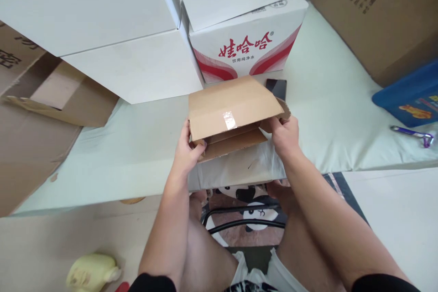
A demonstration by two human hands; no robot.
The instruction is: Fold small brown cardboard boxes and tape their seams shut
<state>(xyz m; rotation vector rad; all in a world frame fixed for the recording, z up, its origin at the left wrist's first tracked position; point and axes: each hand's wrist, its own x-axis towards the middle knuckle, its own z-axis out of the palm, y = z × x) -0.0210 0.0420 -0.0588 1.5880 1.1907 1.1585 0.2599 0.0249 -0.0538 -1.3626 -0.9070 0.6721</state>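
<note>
A small brown cardboard box (232, 109) lies on the white table (137, 155) near its front edge, its flaps partly folded and a strip of clear tape on the top flap. My left hand (187, 148) grips the box's left side, thumb over the edge. My right hand (285, 134) holds the right side flap with its fingers closed on the cardboard. A dark phone (276, 88) lies flat just behind the box.
Large white cartons (119, 32) and a red-and-white printed carton (246, 45) stand at the back. Brown cardboard (37, 114) lies on the left, a brown box (379, 13) at back right. A blue item (410, 96) and a purple-handled tool (414, 133) rest at right.
</note>
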